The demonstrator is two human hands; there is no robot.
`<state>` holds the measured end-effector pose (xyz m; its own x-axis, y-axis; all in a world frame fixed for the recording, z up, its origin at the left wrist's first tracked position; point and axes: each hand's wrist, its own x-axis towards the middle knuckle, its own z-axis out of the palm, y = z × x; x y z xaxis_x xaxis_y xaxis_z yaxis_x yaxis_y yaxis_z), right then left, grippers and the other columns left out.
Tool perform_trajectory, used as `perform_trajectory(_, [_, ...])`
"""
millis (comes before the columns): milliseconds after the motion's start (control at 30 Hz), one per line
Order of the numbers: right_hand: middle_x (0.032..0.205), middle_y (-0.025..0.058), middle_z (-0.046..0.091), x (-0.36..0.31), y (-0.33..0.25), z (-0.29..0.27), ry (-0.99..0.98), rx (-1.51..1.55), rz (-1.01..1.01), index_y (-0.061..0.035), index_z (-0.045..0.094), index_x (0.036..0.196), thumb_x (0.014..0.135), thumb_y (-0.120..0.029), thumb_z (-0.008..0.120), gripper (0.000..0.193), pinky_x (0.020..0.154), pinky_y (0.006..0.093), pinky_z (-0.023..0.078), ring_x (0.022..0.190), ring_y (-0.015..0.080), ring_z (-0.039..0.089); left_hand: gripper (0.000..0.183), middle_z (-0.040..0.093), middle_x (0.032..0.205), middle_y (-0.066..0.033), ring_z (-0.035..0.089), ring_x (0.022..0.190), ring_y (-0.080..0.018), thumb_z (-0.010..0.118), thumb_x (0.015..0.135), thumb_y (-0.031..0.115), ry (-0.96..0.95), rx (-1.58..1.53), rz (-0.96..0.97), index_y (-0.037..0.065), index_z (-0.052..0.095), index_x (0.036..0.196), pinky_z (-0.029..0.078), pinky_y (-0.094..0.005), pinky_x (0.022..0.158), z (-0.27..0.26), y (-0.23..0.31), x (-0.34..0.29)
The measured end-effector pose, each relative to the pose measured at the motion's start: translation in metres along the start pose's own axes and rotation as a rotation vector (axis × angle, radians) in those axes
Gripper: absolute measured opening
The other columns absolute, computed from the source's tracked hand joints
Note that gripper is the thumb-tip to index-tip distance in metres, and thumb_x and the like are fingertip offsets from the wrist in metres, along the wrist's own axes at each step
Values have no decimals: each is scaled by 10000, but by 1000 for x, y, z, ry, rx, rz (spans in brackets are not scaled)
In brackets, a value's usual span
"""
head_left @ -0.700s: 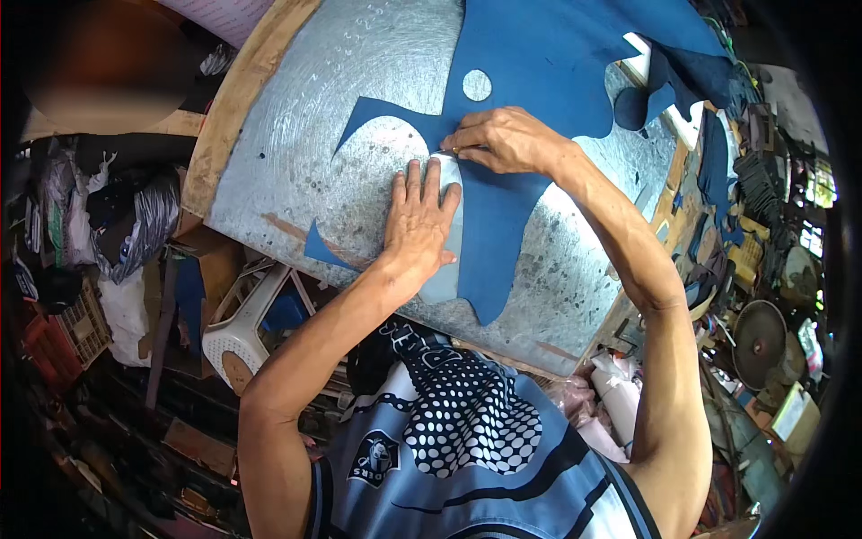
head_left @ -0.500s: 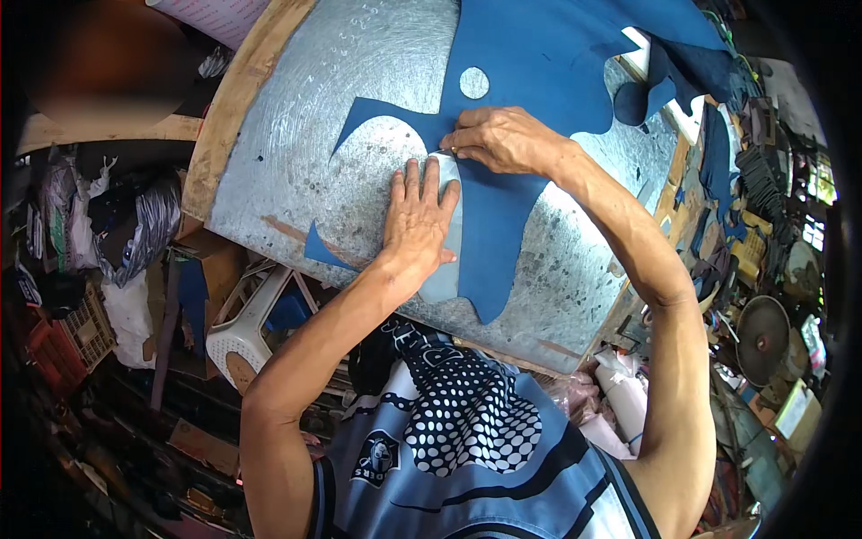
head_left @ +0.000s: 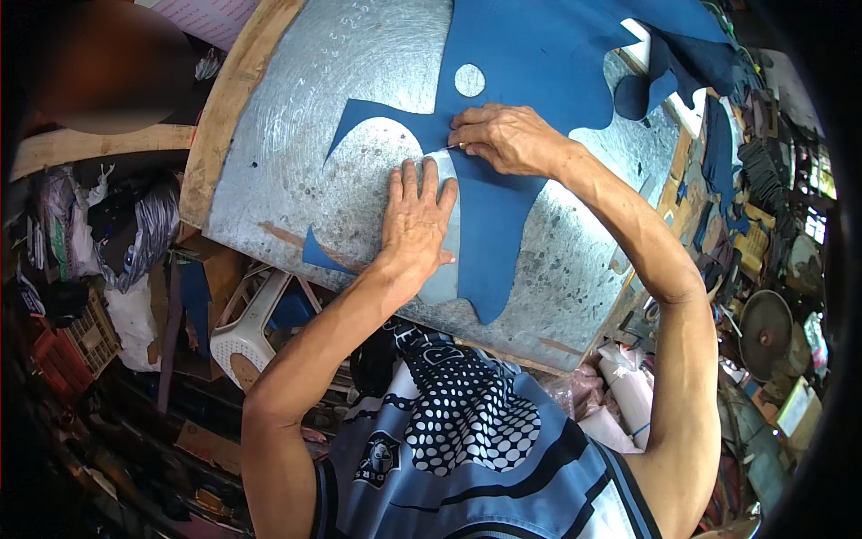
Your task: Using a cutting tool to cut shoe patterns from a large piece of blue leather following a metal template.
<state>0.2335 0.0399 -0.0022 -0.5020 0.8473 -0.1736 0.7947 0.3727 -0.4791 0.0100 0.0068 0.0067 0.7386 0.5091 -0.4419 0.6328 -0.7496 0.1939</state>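
Head view shows holed blue sheeting (head_left: 539, 76), perhaps leather.

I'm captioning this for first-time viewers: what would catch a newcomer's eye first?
Probably the big blue sheet, spread across the upper middle of the grey metal tabletop. Next, near the centre, the right hand pinches a thin tool, while the left hand, just below-left, lies spread partly on a pale piece.

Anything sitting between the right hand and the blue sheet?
Nothing visible. The right hand is right at the blue sheet, holding a thin tool at its edge. Nearest neighbour is the left hand, flat on the pale strip, beside the tool rather than between.
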Motion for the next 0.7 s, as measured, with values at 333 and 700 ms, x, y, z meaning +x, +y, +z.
perform_trajectory(333, [1297, 29, 657, -3, 11, -2, -28, 44, 18, -87, 709, 1136, 900, -139, 657, 247, 981, 391, 507, 1148, 266, 619, 1083, 319, 1499, -250, 292, 1408, -469, 891, 592, 519, 8, -41, -3, 86, 406, 1457, 220, -566, 1173, 1, -1, 0])
perform_trajectory(700, [1255, 43, 676, -12, 16, -4, 5, 76, -14, -87, 699, 1157, 898, -148, 669, 268, 961, 394, 514, 1127, 271, 632, 1096, 315, 1503, -259, 283, 1411, -473, 895, 585, 519, 17, -39, 21, 67, 404, 1456, 228, -571, 1171, 0, -1, -1])
